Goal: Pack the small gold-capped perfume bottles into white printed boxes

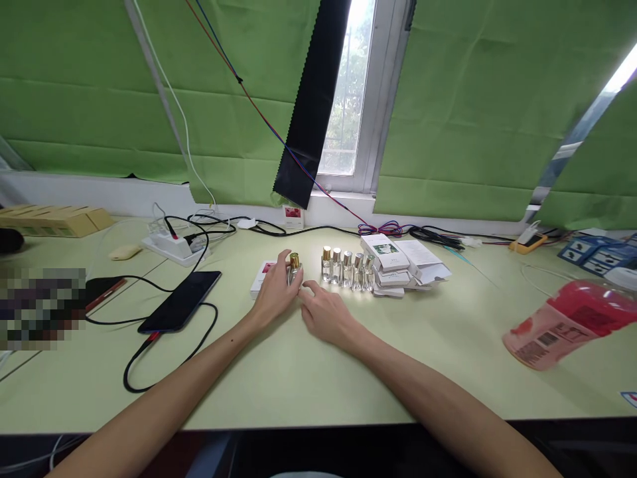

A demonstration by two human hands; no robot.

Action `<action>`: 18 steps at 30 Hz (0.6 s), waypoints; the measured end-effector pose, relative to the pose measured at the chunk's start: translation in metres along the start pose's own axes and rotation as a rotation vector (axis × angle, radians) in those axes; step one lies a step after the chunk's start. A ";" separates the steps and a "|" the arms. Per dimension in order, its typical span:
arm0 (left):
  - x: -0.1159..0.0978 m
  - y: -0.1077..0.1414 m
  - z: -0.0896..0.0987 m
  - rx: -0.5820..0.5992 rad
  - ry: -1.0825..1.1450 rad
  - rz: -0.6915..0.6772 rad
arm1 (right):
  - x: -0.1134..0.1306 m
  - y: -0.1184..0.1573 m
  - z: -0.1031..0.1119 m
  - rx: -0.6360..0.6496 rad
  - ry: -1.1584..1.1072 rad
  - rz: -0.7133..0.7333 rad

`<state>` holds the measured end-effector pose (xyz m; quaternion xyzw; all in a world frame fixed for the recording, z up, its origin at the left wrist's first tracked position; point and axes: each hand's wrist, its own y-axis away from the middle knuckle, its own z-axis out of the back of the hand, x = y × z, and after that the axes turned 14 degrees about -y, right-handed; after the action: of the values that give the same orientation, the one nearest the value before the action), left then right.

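Observation:
My left hand (275, 284) is closed around a small glass perfume bottle (294, 261) with a gold cap, which stands upright. Close beside it, my right hand (326, 311) rests low over the table with its fingers curled; whether they touch the bottle or hold anything is hard to make out. A small white box (259, 277) with a pink picture lies partly behind my left hand. Just to the right stands a row of several similar clear bottles (347, 269) with gold and silver caps. White boxes (391, 262) are piled against the end of that row.
A black phone (182, 302) with a cable lies at left, near a white power strip (172, 247). A pink bottle (562, 325) stands at right. Coiled cables (432, 236), a yellow multimeter (527, 242) and blue boxes (600, 252) lie along the back.

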<state>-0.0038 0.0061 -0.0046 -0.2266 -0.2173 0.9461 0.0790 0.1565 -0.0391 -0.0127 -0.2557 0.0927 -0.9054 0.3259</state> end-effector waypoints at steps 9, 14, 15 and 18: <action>0.006 -0.001 -0.004 0.017 -0.049 -0.060 | -0.025 -0.004 0.018 -0.459 0.006 0.127; 0.007 -0.001 -0.004 0.040 -0.071 -0.067 | -0.038 -0.008 0.018 -0.700 0.041 0.363; 0.007 -0.001 -0.003 0.046 -0.079 -0.069 | -0.040 -0.008 0.022 -0.743 0.055 0.391; 0.007 0.000 -0.002 0.073 -0.104 -0.064 | -0.052 -0.007 0.042 -0.920 0.098 0.370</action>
<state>-0.0085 0.0087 -0.0090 -0.1670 -0.1936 0.9609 0.1060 0.2092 -0.0007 0.0044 -0.3095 0.5417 -0.7086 0.3296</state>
